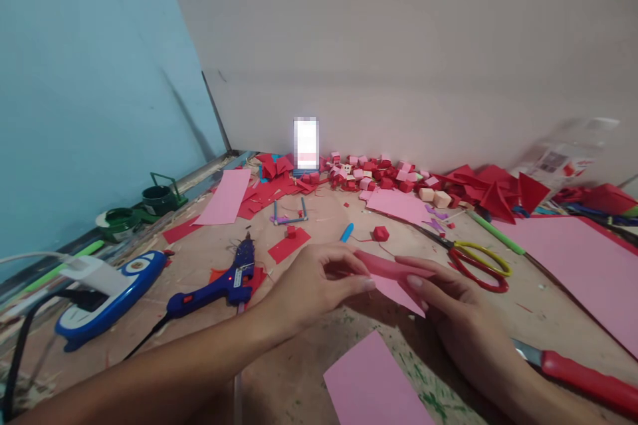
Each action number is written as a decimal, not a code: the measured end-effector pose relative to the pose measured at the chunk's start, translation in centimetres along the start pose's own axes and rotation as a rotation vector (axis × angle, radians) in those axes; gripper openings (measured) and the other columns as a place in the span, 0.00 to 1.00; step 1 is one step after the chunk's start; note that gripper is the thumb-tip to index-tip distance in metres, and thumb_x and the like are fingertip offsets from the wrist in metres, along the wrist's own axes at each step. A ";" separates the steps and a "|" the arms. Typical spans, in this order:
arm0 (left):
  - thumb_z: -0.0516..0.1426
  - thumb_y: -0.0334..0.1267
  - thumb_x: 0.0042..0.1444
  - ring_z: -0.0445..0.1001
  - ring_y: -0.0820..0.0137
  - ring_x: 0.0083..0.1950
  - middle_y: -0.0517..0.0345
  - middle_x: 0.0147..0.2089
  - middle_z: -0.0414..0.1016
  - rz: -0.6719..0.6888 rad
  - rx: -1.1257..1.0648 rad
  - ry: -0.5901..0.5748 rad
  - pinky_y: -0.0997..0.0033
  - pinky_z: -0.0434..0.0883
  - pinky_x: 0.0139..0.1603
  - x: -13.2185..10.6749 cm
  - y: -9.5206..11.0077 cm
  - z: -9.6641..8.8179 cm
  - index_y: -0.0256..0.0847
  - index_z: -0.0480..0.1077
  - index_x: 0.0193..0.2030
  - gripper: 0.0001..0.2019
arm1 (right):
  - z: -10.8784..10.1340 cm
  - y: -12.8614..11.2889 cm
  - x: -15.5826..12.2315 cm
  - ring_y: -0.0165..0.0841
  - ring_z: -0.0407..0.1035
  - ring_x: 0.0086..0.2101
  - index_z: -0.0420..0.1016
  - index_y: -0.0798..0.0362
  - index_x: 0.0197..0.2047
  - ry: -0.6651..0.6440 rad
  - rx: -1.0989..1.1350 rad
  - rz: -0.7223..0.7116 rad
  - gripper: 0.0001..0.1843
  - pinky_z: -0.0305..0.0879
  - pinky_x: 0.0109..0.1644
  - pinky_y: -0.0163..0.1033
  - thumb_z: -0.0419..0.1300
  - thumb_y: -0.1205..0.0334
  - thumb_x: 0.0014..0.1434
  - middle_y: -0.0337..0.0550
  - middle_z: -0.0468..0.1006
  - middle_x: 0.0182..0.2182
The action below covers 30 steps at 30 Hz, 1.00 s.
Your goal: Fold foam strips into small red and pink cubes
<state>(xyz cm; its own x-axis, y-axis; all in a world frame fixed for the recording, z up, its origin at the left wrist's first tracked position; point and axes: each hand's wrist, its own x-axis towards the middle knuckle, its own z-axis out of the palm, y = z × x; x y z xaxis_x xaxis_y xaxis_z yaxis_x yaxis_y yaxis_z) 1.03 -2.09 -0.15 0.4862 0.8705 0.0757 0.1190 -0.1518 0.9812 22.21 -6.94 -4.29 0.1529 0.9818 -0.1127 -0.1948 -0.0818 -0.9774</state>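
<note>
A folded sheet of pink paper (pixel 391 279) is held up between both hands, just above the table. My left hand (pixel 323 279) pinches its left edge between thumb and fingers. On the right side, my right hand (pixel 448 299) grips the paper, thumb on the near face. Creases run across the sheet, and part of it is hidden behind the fingers. Below the hands lies a flat pink sheet (pixel 376 382) on the table. Just beyond the fingers sit a small red paper cube (pixel 381 234) and a blue stick (pixel 347 232).
To the left lie a blue glue gun (pixel 239 279) and a blue-white power strip (pixel 114 295). Scissors (pixel 481 265) are at right, near a red-handled tool (pixel 588 378). Paper cubes (pixel 383 172) pile along the wall, with a plastic bottle (pixel 563 153) and a bright blurred screen (pixel 306 143).
</note>
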 end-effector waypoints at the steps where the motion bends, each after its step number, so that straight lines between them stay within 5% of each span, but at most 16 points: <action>1: 0.67 0.35 0.55 0.78 0.68 0.39 0.56 0.38 0.80 0.012 -0.010 0.020 0.71 0.72 0.42 0.1 -0.2 0.0 0.37 0.80 0.31 0.04 | 0.0 0.0 0.0 0.45 0.79 0.36 0.83 0.51 0.55 0.001 0.015 0.002 0.31 0.74 0.39 0.46 0.77 0.48 0.50 0.51 0.86 0.39; 6: 0.66 0.36 0.56 0.80 0.65 0.37 0.55 0.39 0.78 0.036 -0.181 0.069 0.66 0.76 0.40 0.5 -0.9 -0.3 0.37 0.78 0.32 0.05 | 0.4 -0.3 -0.3 0.36 0.78 0.34 0.69 0.41 0.69 -0.110 0.109 -0.026 0.41 0.76 0.37 0.40 0.75 0.50 0.55 0.47 0.83 0.48; 10: 0.66 0.35 0.55 0.79 0.66 0.39 0.54 0.40 0.80 0.054 -0.139 0.099 0.68 0.75 0.42 0.5 -1.0 -0.3 0.37 0.79 0.31 0.05 | 0.8 -0.5 -0.4 0.44 0.79 0.44 0.67 0.38 0.70 -0.221 0.068 -0.032 0.45 0.78 0.41 0.43 0.77 0.53 0.51 0.50 0.79 0.57; 16: 0.65 0.34 0.56 0.79 0.67 0.40 0.53 0.46 0.83 0.046 -0.061 0.078 0.69 0.74 0.43 0.3 -0.6 0.0 0.38 0.80 0.31 0.04 | 0.7 -0.8 -0.4 0.43 0.79 0.41 0.81 0.49 0.54 -0.194 -0.108 -0.055 0.27 0.76 0.39 0.40 0.75 0.48 0.54 0.50 0.85 0.45; 25: 0.65 0.34 0.56 0.80 0.63 0.48 0.53 0.50 0.82 0.063 0.000 0.104 0.66 0.75 0.51 0.0 -0.6 -0.1 0.39 0.82 0.34 0.03 | 0.0 -0.6 -0.5 0.32 0.75 0.30 0.78 0.42 0.60 -0.187 -0.063 -0.042 0.31 0.76 0.40 0.39 0.75 0.49 0.54 0.40 0.85 0.39; 30: 0.64 0.35 0.57 0.81 0.63 0.46 0.50 0.54 0.81 0.056 -0.026 0.092 0.63 0.77 0.52 0.0 -0.8 0.0 0.38 0.83 0.36 0.05 | 0.2 -0.6 -0.4 0.32 0.74 0.28 0.83 0.48 0.53 -0.128 -0.084 -0.015 0.27 0.71 0.33 0.35 0.76 0.47 0.52 0.42 0.85 0.33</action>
<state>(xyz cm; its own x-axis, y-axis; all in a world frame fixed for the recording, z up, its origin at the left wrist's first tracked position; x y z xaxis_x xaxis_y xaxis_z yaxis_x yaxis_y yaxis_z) 0.91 -1.98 -0.95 0.4101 0.9003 0.1456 0.0704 -0.1904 0.9792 22.10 -7.22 -3.62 0.0290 0.9964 -0.0798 -0.1109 -0.0762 -0.9909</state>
